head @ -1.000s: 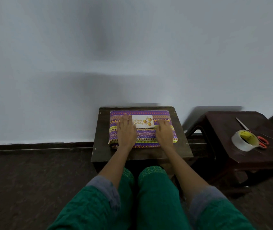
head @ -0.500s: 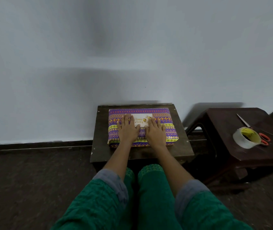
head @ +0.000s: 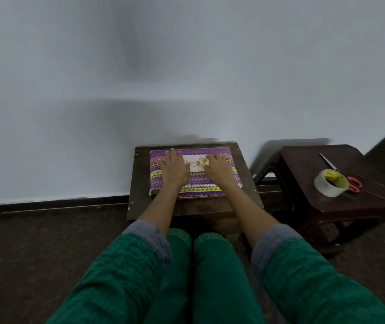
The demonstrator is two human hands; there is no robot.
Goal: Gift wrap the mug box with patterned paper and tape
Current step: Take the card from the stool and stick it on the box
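Hands flat, fingers spread: left hand (head: 174,170) and right hand (head: 218,170) press the purple patterned wrapped box (head: 198,183) mid-stool; uneven pressure could lift the white greeting tag (head: 195,163).

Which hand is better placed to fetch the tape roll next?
Probably the right hand: the tape roll sits on the side table to its right. The left hand lies farther away.
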